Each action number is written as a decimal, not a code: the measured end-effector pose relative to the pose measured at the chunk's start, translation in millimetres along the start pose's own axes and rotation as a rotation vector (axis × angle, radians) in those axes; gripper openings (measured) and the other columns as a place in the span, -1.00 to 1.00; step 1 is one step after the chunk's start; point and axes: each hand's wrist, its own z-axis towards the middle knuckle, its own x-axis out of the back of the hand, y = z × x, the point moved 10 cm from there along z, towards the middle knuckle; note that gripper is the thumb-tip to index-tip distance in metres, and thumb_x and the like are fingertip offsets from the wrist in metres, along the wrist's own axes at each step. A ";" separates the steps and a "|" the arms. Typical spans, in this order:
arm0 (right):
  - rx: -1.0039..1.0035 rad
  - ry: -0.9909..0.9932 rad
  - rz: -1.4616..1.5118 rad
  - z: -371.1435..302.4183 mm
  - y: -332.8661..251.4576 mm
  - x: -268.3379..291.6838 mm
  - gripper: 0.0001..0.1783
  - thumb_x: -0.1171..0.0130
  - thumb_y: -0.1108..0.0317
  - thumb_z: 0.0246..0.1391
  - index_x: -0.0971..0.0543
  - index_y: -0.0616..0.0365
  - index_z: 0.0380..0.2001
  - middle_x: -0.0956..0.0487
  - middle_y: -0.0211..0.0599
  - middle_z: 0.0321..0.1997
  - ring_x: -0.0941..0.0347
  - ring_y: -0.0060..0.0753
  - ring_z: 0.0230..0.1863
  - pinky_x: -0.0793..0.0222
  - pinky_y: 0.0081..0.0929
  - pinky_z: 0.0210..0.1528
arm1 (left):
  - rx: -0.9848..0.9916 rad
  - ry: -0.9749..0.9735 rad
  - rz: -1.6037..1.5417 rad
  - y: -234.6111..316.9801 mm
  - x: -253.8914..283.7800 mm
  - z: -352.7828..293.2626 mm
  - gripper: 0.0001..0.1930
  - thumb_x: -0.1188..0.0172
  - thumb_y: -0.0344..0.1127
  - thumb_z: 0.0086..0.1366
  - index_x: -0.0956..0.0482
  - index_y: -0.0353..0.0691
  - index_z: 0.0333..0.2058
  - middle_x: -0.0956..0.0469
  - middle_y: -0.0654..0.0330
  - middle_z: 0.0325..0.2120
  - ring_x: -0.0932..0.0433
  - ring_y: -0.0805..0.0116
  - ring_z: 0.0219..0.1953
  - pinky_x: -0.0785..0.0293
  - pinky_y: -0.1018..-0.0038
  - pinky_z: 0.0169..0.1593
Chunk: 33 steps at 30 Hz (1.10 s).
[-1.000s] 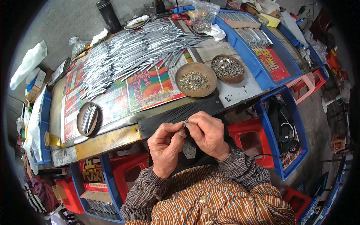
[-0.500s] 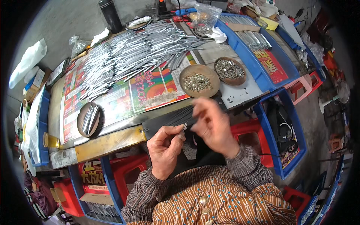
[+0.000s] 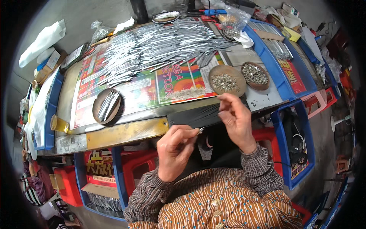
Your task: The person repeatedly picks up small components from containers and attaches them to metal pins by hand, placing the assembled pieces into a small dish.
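My left hand point(image 3: 176, 149) is closed in a pinch over the table's near edge. From its fingertips sticks a small silvery metal part point(image 3: 200, 131), mostly hidden by the fingers. My right hand point(image 3: 240, 124) is held to the right of it, thumb and forefinger apart, with nothing visible between them. Just beyond that hand lies a round wooden dish point(image 3: 217, 88) with small brass-coloured pins. Beside it stands a second dish point(image 3: 265, 86) full of small grey metal pieces. A third round dish point(image 3: 96, 110), at the left, carries several slim silver strips.
A broad heap of slim silver metal strips point(image 3: 160, 45) covers the back of the table. Blue bins stand at the right point(image 3: 280, 86) and left point(image 3: 57, 108). A yellow-tinted cup point(image 3: 60, 124) sits at the left edge. Red stools point(image 3: 139, 171) are below the table.
My right hand has drawn away from my left and risen toward the dish of pins. My left hand keeps its pinch. The whole view has shifted, so the table appears farther right.
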 end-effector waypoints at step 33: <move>0.347 -0.033 -0.244 -23.2 -52.6 -34.1 -0.81 -0.29 0.51 -0.14 -0.50 0.19 -0.40 -0.47 -0.25 -0.50 -0.45 -0.17 -0.48 -0.38 -0.31 -0.42 | -0.190 0.142 0.388 11.8 60.5 -12.1 -0.89 -0.15 -0.67 0.12 -0.51 -0.35 -0.38 -0.46 0.17 -0.51 -0.42 0.41 -0.51 -0.32 0.56 -0.41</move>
